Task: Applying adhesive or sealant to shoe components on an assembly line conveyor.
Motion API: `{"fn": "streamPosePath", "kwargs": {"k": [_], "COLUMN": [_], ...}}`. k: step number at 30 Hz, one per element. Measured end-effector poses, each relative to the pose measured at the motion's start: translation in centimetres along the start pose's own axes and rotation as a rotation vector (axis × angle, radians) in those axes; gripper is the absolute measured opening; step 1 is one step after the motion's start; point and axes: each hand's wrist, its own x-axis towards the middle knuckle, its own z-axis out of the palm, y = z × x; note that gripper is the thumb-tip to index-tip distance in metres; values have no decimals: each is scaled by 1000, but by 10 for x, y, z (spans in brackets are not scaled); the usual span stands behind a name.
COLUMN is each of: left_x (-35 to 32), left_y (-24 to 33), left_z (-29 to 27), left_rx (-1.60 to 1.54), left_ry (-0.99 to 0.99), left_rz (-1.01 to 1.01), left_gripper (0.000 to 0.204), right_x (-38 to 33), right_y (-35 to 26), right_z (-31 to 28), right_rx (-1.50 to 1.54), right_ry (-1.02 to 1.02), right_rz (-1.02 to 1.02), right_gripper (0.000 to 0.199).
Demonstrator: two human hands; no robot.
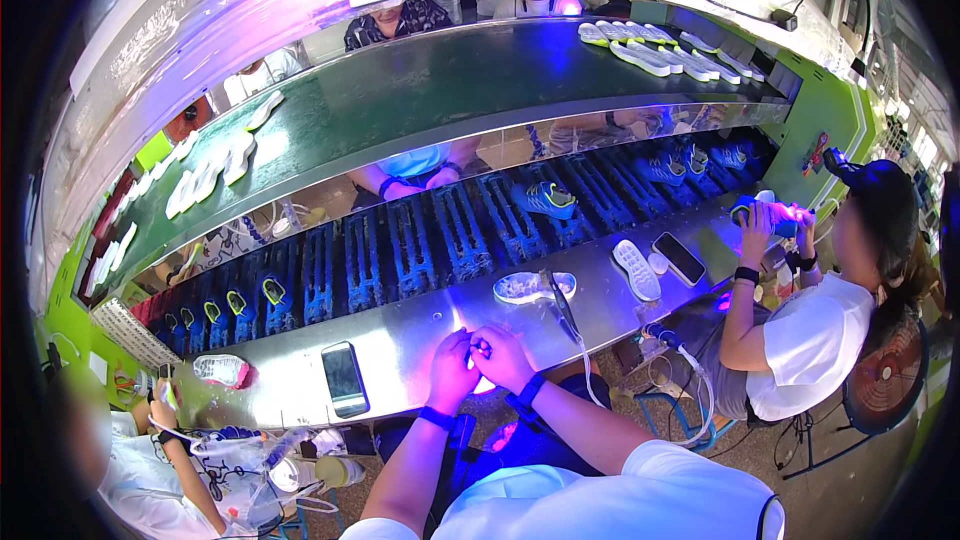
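Note:
My left hand (452,370) and my right hand (502,358) meet over the near edge of the metal bench (400,340), fingers curled and pressed together. Purple light falls on them. What they pinch, if anything, is hidden or too small to make out. Just beyond my right hand lies a white oval dish (520,287) with whitish bits in it. A dark slim tool (565,308) with a pale cable leans across its right end. To the left of my hands rests a smartphone (345,380) with a dark screen.
A white shoe sole (636,270) and another phone (680,258) lie to the right. Blue slatted conveyor (380,255) carries shoes (545,200); above it, a green belt (430,90) bears soles (650,58). Co-workers sit left and right (810,340), others opposite. A fan (885,370) stands far right.

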Motion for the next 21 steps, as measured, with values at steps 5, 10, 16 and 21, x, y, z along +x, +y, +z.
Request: {"fn": "streamPosePath", "kwargs": {"k": [5, 10, 16, 21], "left_x": [1, 1, 0, 4], "left_y": [4, -3, -6, -2], "left_z": [-1, 3, 7, 8], "left_rx": [2, -11, 27, 15], "left_ry": [9, -8, 10, -14], "left_rz": [-6, 19, 7, -5], "left_gripper": [31, 30, 30, 32], "right_x": [1, 1, 2, 3], "right_y": [0, -2, -2, 1], "right_z": [-2, -4, -4, -8], "right_rx": [12, -44, -18, -46], "right_ry": [-9, -33, -30, -17], "right_rz": [-11, -10, 21, 3], "right_gripper": [17, 15, 15, 14]}}
